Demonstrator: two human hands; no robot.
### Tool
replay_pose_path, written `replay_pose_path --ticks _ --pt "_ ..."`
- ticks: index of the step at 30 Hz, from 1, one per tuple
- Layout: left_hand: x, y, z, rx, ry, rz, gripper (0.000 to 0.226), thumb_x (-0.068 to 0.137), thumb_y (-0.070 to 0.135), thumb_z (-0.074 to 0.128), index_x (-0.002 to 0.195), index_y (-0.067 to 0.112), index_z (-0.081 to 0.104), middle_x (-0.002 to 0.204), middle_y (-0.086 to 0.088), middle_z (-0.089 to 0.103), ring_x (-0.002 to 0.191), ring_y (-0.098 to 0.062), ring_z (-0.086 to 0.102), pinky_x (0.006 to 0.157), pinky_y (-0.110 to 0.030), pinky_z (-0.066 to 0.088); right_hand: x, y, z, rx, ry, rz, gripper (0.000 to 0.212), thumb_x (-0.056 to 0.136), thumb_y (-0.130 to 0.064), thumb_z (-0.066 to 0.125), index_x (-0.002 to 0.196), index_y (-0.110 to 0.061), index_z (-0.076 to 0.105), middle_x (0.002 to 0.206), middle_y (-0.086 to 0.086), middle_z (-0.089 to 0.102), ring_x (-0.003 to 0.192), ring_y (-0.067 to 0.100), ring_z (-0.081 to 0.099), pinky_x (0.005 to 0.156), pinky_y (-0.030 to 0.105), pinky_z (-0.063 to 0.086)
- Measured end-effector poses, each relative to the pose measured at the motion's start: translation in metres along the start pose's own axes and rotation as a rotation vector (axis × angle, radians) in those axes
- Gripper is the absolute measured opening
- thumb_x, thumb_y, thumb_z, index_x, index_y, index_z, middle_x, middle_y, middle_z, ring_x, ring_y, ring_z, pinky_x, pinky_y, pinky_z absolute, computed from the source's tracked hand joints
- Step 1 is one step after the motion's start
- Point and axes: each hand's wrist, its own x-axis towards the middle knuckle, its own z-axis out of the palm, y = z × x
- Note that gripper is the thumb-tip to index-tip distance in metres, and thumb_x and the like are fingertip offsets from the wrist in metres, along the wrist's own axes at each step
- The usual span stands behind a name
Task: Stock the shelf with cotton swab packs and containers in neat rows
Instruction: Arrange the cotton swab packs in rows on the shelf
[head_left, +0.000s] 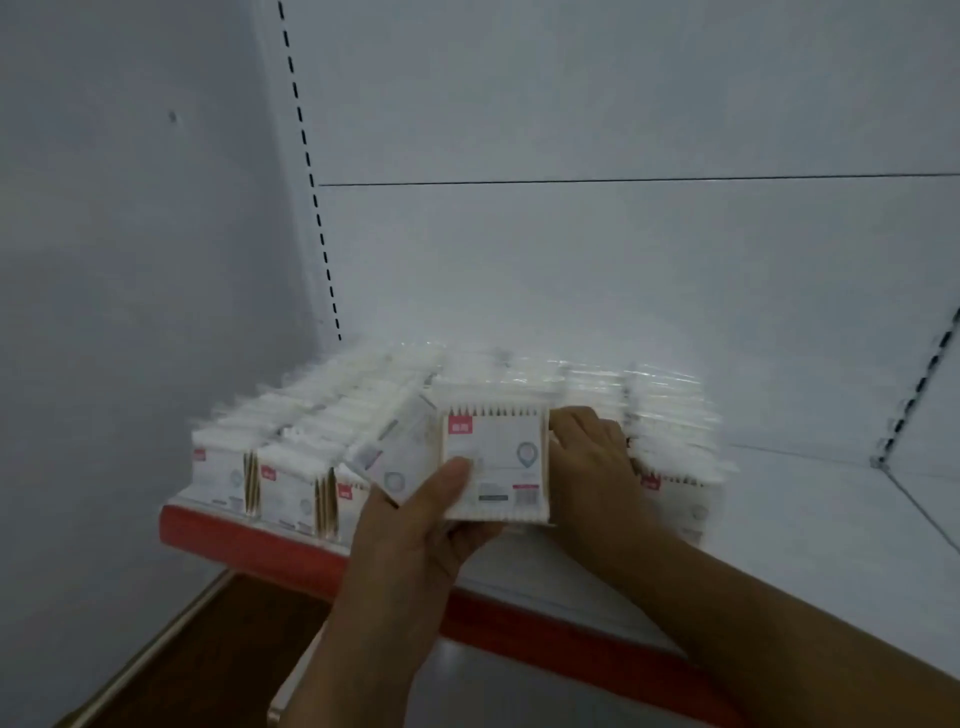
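1. My left hand (415, 525) grips an upright swab pack (498, 457) from below, with the thumb pressed on its front and the fingers curled behind.
2. A second pack (395, 457) tilts just left of that thumb, touching the same hand; I cannot tell whether I hold it too.
3. My right hand (592, 462) holds the swab pack's right edge, fingers curled round it.
4. Rows of packs (291, 467) stand on the shelf (805, 519), left of my left hand, behind both hands and just right of my right hand.
5. The red front edge (249, 540) passes under my left wrist.
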Motion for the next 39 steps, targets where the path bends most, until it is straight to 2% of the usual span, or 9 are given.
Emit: replay_pose_path --ticks 3,6,10,14,18,21,24,31,39 --pt "0.004 -0.011 -0.001 -0.019 -0.104 -0.079 0.041 0.064 0.01 0.076 0.104 0.015 0.071 0.103 -0.016 0.072 0.089 -0.032 0.072 0.061 -0.036 0.058 -0.005 -0.006 -0.001 0.062 0.09 0.044 0.028 0.065 -0.012 0.077 0.083 -0.01 0.056 0.071 0.016 0.063 0.067 0.03 0.062 0.069 0.043 0.054" --pt "0.008 -0.018 0.002 -0.064 -0.189 -0.125 0.031 0.067 0.015 0.068 0.097 0.019 0.075 0.102 -0.015 0.073 0.088 -0.031 0.072 0.06 -0.037 0.058 -0.003 -0.004 -0.015 0.226 0.024 0.235 0.046 0.053 0.009 0.084 0.095 -0.002 0.067 0.095 0.018 0.064 0.091 0.035 0.061 0.085 0.043 0.049" --pt "0.023 -0.033 0.005 -0.071 -0.25 -0.152 0.031 0.068 0.012 0.068 0.097 0.022 0.076 0.1 -0.011 0.074 0.085 -0.027 0.072 0.058 -0.035 0.058 -0.021 0.014 -0.043 0.387 0.201 0.385 0.011 0.088 -0.017 0.061 0.097 -0.017 0.067 0.091 -0.006 0.068 0.084 0.012 0.063 0.071 0.026 0.047" --pt "0.036 -0.053 0.01 0.07 -0.217 -0.115 0.047 0.059 0.009 0.086 0.103 0.017 0.072 0.103 -0.013 0.073 0.092 -0.03 0.071 0.063 -0.037 0.058 -0.048 0.017 -0.051 0.804 0.087 0.625 0.021 0.092 -0.039 0.047 0.107 -0.032 0.06 0.08 -0.002 0.07 0.062 0.013 0.064 0.054 0.019 0.049" --pt "0.035 -0.061 0.009 0.216 -0.18 -0.052 0.042 0.063 0.035 0.083 0.102 0.025 0.074 0.104 -0.008 0.074 0.094 -0.026 0.071 0.068 -0.032 0.058 -0.056 0.02 -0.049 0.733 0.001 0.715 0.032 0.078 -0.017 0.075 0.095 -0.036 0.057 0.072 0.001 0.067 0.063 0.018 0.064 0.063 0.039 0.057" --pt "0.037 -0.063 0.009 0.077 0.032 -0.1 0.043 0.066 0.039 0.074 0.104 0.019 0.07 0.096 -0.008 0.075 0.082 -0.022 0.073 0.056 -0.031 0.057 -0.06 0.035 -0.07 0.577 0.209 0.75 0.033 0.073 -0.024 0.076 0.091 -0.043 0.055 0.069 -0.017 0.066 0.057 0.002 0.061 0.05 0.015 0.049" --pt "0.039 -0.062 0.012 -0.048 0.123 -0.174 0.031 0.067 0.044 0.061 0.082 0.024 0.078 0.085 -0.006 0.076 0.068 -0.021 0.073 0.045 -0.031 0.054 -0.059 0.042 -0.082 0.351 0.087 0.717 0.029 0.068 -0.041 0.072 0.088 -0.049 0.053 0.072 -0.023 0.064 0.064 -0.004 0.061 0.051 0.01 0.046" --pt "0.031 -0.054 0.009 -0.107 -0.038 -0.233 0.044 0.066 0.019 0.061 0.107 0.006 0.062 0.087 -0.017 0.073 0.067 -0.03 0.07 0.041 -0.032 0.052 -0.054 0.023 -0.039 0.076 -0.028 0.486 0.027 0.072 -0.028 0.082 0.095 -0.02 0.072 0.091 -0.004 0.063 0.064 0.005 0.05 0.056 0.006 0.033" --pt "0.029 -0.057 0.003 0.1 -0.223 -0.244 0.062 0.056 -0.005 0.06 0.118 0.004 0.055 0.103 -0.023 0.07 0.086 -0.039 0.07 0.054 -0.037 0.056 -0.05 0.022 -0.036 0.066 -0.062 0.463 0.032 0.079 -0.041 0.074 0.106 -0.025 0.071 0.089 -0.007 0.062 0.069 0.009 0.057 0.059 0.018 0.044"
